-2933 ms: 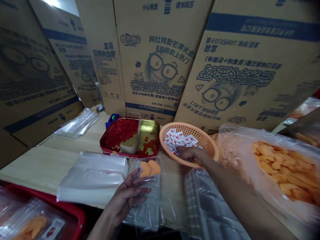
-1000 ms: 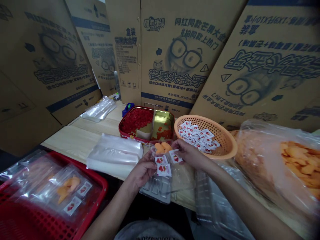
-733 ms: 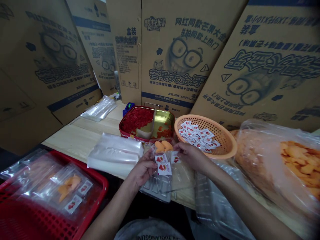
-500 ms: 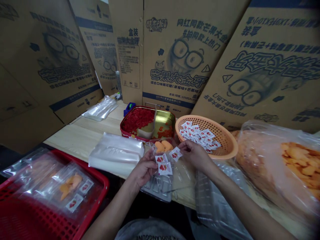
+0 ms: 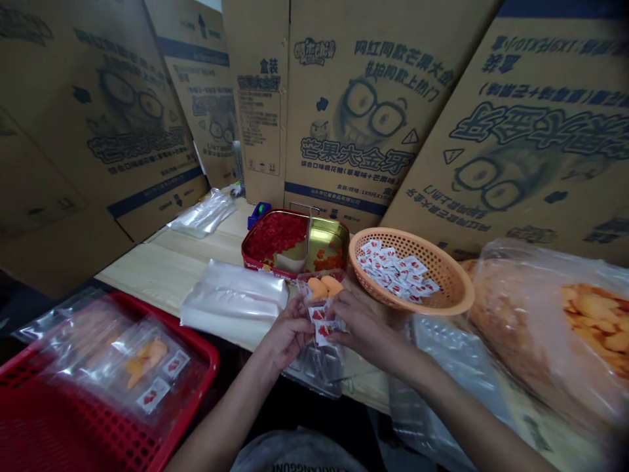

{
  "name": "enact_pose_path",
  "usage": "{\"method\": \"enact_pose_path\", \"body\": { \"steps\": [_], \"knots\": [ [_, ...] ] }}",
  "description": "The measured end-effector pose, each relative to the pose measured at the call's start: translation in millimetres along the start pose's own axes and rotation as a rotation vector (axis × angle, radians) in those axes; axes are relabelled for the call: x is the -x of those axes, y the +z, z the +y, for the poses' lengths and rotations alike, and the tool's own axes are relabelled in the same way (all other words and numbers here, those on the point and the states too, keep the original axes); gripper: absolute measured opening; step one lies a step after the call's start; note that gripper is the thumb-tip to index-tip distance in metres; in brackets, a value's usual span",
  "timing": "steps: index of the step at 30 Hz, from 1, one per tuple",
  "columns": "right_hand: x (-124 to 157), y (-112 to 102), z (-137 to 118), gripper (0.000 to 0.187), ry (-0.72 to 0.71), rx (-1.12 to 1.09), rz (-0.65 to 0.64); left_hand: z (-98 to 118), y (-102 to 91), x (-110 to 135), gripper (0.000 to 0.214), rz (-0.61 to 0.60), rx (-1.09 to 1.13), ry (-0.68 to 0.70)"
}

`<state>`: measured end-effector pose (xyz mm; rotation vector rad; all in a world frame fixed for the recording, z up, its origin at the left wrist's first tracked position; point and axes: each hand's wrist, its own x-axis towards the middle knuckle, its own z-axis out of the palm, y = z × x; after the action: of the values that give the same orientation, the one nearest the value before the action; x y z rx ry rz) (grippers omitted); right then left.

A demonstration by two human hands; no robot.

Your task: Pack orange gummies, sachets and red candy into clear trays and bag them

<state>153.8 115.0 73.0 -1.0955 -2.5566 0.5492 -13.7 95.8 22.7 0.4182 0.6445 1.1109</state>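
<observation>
In front of me is a clear plastic tray [image 5: 314, 377] with orange candy pieces [image 5: 324, 286] at its far end. Small white sachets [image 5: 324, 333] with red prints lie over its middle. My left hand [image 5: 289, 334] is closed on the tray's left side, its thumb by the sachets. From the right, my right hand [image 5: 361, 324] has its fingers closed at the sachets; the one it carries is mostly hidden behind them. Just right of the hands stands an orange colander [image 5: 459, 288] heaped with similar sachets [image 5: 393, 272].
A red tin [image 5: 255, 265] of red and orange bits stands behind the hands. Flat clear bags [image 5: 236, 295] lie left. A red basket [image 5: 209, 357] holds filled packs. At right are more clear trays [image 5: 442, 393] and a big bag of orange candy [image 5: 525, 308]. Cardboard boxes [image 5: 363, 98] wall the back.
My right hand has moved left and down, bringing a sachet from beside the tray onto the other sachets. My left hand keeps its hold. The view has shifted slightly.
</observation>
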Motion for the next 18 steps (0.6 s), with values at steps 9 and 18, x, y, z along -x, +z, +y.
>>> {"method": "enact_pose_path", "body": {
  "steps": [9, 18],
  "knots": [
    [0.3, -60.6, 49.4, 0.007, 0.444, 0.137, 0.207, 12.1, -18.5, 25.8, 0.078, 0.046, -0.019, -0.069],
    [-88.9, -26.4, 86.7, 0.012, 0.313, -0.003, 0.188, 39.6, -60.7, 53.9, 0.080, 0.211, -0.082, 0.020]
  ]
}}
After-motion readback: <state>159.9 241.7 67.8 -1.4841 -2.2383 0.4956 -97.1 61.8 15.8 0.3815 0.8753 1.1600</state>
